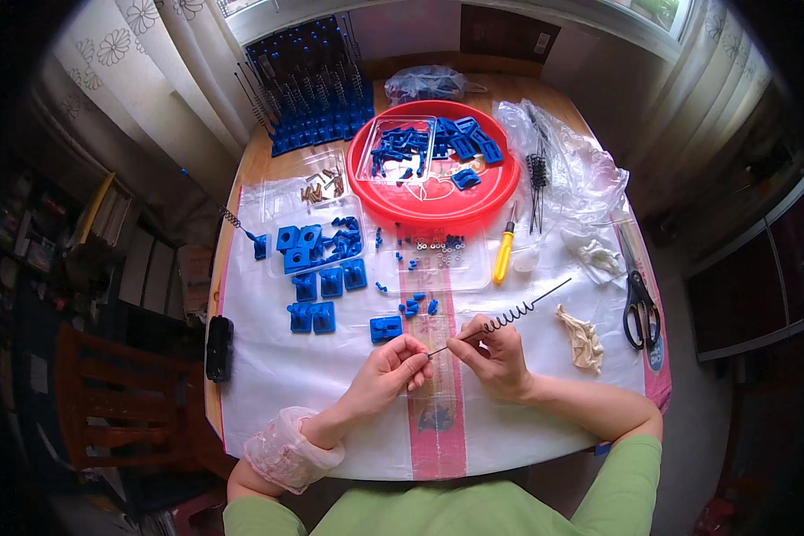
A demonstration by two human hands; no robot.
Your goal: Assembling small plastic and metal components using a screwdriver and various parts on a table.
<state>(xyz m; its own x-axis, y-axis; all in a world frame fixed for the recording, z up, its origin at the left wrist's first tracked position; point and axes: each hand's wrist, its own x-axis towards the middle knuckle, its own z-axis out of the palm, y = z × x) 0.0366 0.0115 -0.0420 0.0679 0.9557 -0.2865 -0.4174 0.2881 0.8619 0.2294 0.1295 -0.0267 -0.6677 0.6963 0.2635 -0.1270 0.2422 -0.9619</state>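
Note:
My right hand (496,355) grips a thin black metal rod with a coiled spring section (515,312); the rod runs up and to the right from my fingers. My left hand (389,373) pinches the rod's near end with thumb and fingertips; whether a small part sits there is hidden. Just beyond my left hand lies a blue plastic block (385,328). Small blue pieces (417,305) lie scattered past it. Both hands hover over a white plastic sheet (295,375) on the table.
A red round tray (402,207) holds a clear box and blue parts. Blue blocks (317,288) lie left; assembled rod pieces (308,98) stand at the back. A yellow-handled screwdriver (504,251), scissors (639,308), crumpled gloves (582,338), clear trays and plastic bags lie around.

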